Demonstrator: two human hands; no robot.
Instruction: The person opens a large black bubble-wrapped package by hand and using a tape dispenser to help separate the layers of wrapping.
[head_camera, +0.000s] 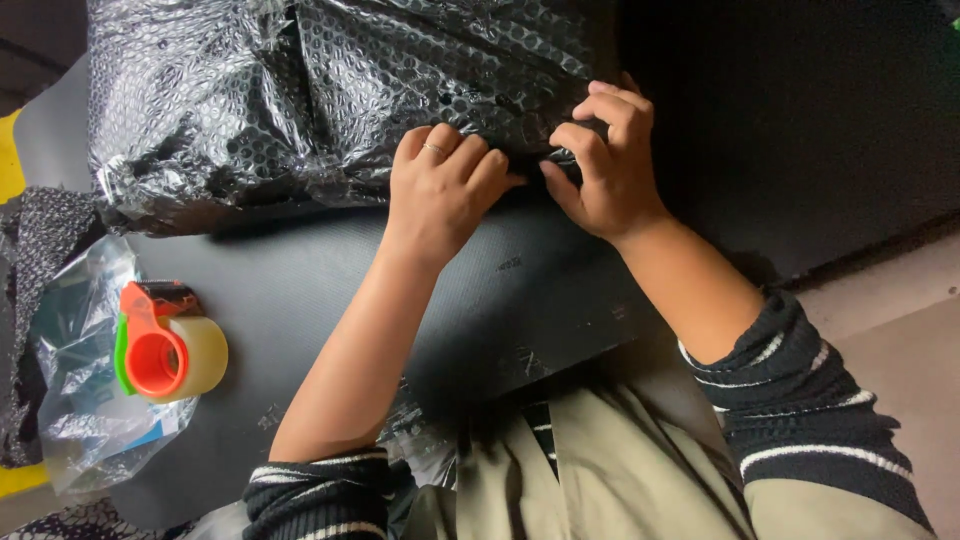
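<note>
Both hands are curled narrow on the bubble-wrapped parcel (340, 90): left hand (440, 185) presses its edge, right hand (600, 160) pinches the wrap. Tape dispenser (165, 345) lies at 8 o'clock.

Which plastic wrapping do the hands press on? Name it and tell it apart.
The big black bubble-wrapped bundle: both the left hand and right hand grip its lower edge. The clear plastic bag lies apart, under the tape dispenser.
</note>
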